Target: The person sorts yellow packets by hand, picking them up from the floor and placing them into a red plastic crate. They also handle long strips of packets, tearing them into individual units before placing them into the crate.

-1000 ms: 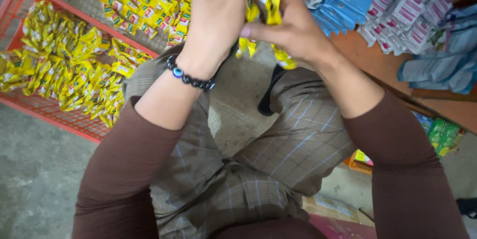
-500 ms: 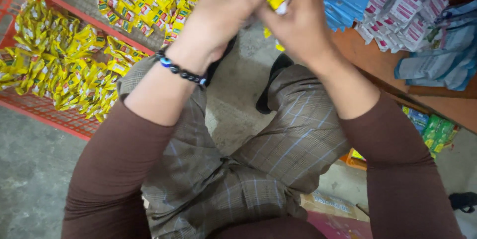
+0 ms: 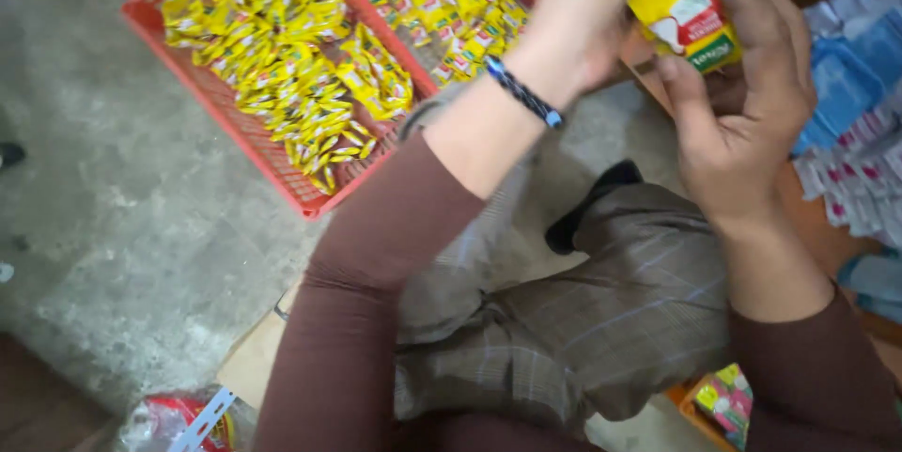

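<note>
My right hand [image 3: 742, 123] holds a bunch of yellow sachets [image 3: 681, 6] with red and green print, raised in front of me at the upper right. My left hand [image 3: 587, 20], with a dark beaded bracelet [image 3: 524, 92] on the wrist, grips the same bunch from the left; its fingers are blurred and partly cut off by the top edge. Both arms wear brown sleeves. Below them are my knees in grey checked trousers [image 3: 601, 320].
A red plastic crate [image 3: 249, 137] on the concrete floor holds several strips of the same yellow sachets [image 3: 282, 57]. A wooden surface at right carries blue and white sachet strips [image 3: 855, 95]. A black shoe [image 3: 587, 208] shows between the knees. Colourful packets [image 3: 723, 400] lie at bottom right.
The view has swung right and down, so the crate now sits further right. My hands have separated a little, and the yellow sachet bunch is now plainly visible in my right hand.
</note>
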